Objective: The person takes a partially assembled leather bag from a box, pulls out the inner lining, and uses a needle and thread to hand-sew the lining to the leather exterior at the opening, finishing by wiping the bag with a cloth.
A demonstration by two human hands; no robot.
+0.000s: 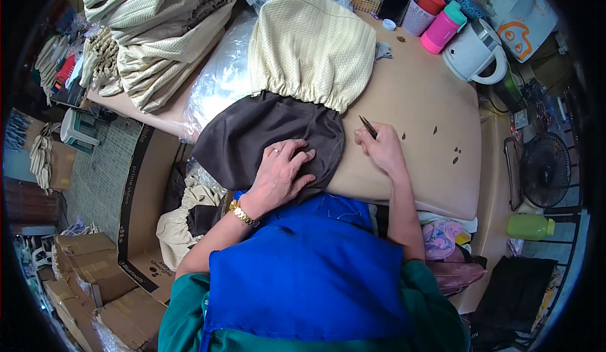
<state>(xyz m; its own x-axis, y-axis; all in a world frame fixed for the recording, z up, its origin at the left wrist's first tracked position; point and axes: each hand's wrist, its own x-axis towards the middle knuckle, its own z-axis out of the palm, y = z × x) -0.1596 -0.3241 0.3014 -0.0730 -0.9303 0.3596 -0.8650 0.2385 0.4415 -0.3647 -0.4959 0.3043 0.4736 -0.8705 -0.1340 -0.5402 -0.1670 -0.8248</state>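
A fabric cover (309, 49) lies on the padded tan table in front of me. Its upper part is cream with a woven pattern, gathered along a seam, and its lower part is smooth dark brown cloth (252, 128). My left hand (284, 169) rests on the brown cloth near the table's front edge, fingers bent and apart, holding nothing. To the right of the cover, my right hand (382, 147) is closed around small dark thread snips (368, 128), whose pointed tip sticks up past the fingers.
Folded cream covers (158, 30) are piled at the far left beside clear plastic wrap (221, 74). At the back right stand a phone (397, 0), a pink bottle (440, 31) and a white kettle (475, 49). An open cardboard box (136, 207) sits below the table's left side.
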